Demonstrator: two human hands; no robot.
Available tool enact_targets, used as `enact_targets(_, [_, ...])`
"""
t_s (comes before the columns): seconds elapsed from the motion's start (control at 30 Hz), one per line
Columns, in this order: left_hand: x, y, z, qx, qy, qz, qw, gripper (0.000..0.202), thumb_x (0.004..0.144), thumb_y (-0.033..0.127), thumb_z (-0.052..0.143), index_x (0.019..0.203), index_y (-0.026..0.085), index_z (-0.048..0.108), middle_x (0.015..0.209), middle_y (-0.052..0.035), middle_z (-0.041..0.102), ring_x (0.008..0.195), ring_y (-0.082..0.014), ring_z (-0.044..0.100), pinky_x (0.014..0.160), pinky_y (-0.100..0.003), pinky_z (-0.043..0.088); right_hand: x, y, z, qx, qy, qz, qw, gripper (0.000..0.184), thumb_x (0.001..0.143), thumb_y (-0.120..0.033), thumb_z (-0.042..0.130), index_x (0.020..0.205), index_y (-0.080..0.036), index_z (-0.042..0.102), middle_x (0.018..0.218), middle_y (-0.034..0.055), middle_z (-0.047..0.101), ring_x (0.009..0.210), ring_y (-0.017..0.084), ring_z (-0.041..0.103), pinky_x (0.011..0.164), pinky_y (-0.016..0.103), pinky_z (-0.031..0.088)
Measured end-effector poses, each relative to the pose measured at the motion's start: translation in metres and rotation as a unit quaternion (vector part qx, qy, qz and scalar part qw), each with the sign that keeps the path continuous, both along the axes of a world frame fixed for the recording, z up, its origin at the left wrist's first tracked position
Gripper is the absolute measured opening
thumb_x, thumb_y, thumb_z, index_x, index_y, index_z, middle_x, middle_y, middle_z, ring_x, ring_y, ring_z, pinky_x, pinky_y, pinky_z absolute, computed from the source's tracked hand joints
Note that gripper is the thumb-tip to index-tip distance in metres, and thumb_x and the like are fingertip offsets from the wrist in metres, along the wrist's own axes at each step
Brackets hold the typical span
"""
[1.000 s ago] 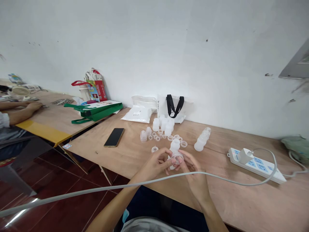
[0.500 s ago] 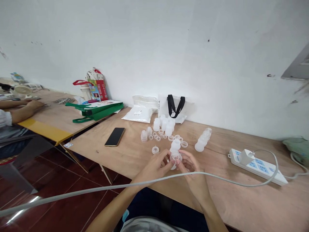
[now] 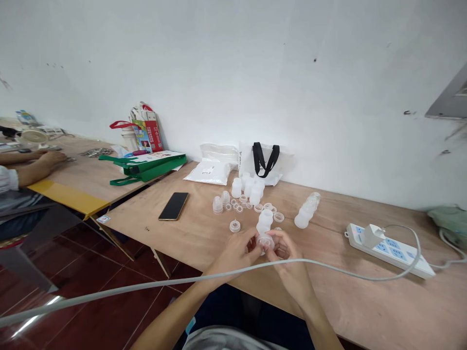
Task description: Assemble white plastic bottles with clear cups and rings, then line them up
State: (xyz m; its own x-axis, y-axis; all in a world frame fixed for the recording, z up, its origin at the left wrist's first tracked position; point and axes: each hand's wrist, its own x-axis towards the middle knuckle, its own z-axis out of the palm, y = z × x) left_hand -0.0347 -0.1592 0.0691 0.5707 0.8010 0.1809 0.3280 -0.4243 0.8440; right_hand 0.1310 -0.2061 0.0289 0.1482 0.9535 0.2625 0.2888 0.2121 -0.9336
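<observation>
My left hand and my right hand pinch a clear plastic bottle ring between them, near the table's front edge. Fingers of both hands press at its inside and rim; what sits within the ring is partly hidden. Just behind it stands a frosted plastic bottle. Left of that lies a small round cap with a nipple-like tip. Loose clear rings, dome-shaped caps and more frosted bottles are grouped farther back.
A capped bottle lies or stands to the right, beside a power strip. A white cable crosses in front of my wrists. A phone lies left; bags lean on the wall. Another person's hand rests at the left table.
Both hands stay around the bottle ring. The ring has tipped slightly, its opening turning less toward me, and my fingers have shifted a little. The other objects remain in place.
</observation>
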Motion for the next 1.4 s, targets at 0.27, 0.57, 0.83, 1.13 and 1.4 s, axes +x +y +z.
enact_targets(0.27, [0.004,0.003,-0.005,-0.004,0.003,0.024,1.0,0.022,0.094,0.029,0.055,0.076,0.018,0.052,0.07,0.004,0.052,0.068,-0.0117,0.049,0.063,-0.023,0.035,-0.003,-0.001,0.0,0.005,0.001,-0.018,1.0,0.036,0.092,-0.055,0.064,0.111,-0.025,0.063,0.087,0.0031,0.07,0.071,0.018,0.064,0.073,0.031,0.058])
enact_targets(0.57, [-0.002,0.002,0.001,0.023,0.026,-0.008,0.999,0.031,0.103,0.041,0.045,0.086,0.018,0.056,0.075,0.0028,0.057,0.067,-0.0122,0.05,0.063,-0.025,0.036,0.0,-0.003,0.005,0.002,-0.014,-0.007,1.0,0.038,0.096,-0.055,0.058,0.118,-0.026,0.07,0.108,0.008,0.077,0.091,0.024,0.073,0.08,0.037,0.062])
enact_targets(0.83, [-0.004,0.001,0.005,0.071,0.083,0.001,0.994,0.035,0.105,0.039,0.04,0.081,0.019,0.056,0.072,0.0024,0.055,0.064,-0.0125,0.047,0.059,-0.025,0.03,-0.001,-0.001,-0.005,0.025,-0.135,-0.066,0.988,0.034,0.099,-0.05,0.05,0.116,-0.028,0.07,0.092,0.0044,0.077,0.076,0.022,0.073,0.07,0.033,0.06])
enact_targets(1.13, [-0.005,0.0,-0.003,0.116,0.128,0.017,0.985,0.037,0.106,0.044,0.042,0.087,0.02,0.061,0.07,0.0022,0.058,0.062,-0.0135,0.049,0.059,-0.027,0.027,0.0,-0.001,-0.003,0.025,-0.178,-0.065,0.982,0.025,0.099,-0.047,0.05,0.101,-0.027,0.064,0.081,0.002,0.076,0.066,0.019,0.071,0.062,0.028,0.054])
enact_targets(1.4, [-0.008,-0.004,0.005,0.079,0.094,-0.024,0.992,0.041,0.108,0.047,0.035,0.094,0.02,0.062,0.079,0.0005,0.061,0.069,-0.0151,0.053,0.061,-0.026,0.033,0.012,-0.007,0.019,-0.028,-0.039,0.044,0.998,0.035,0.095,-0.059,0.058,0.103,-0.025,0.067,0.08,0.0025,0.073,0.064,0.019,0.069,0.057,0.029,0.056])
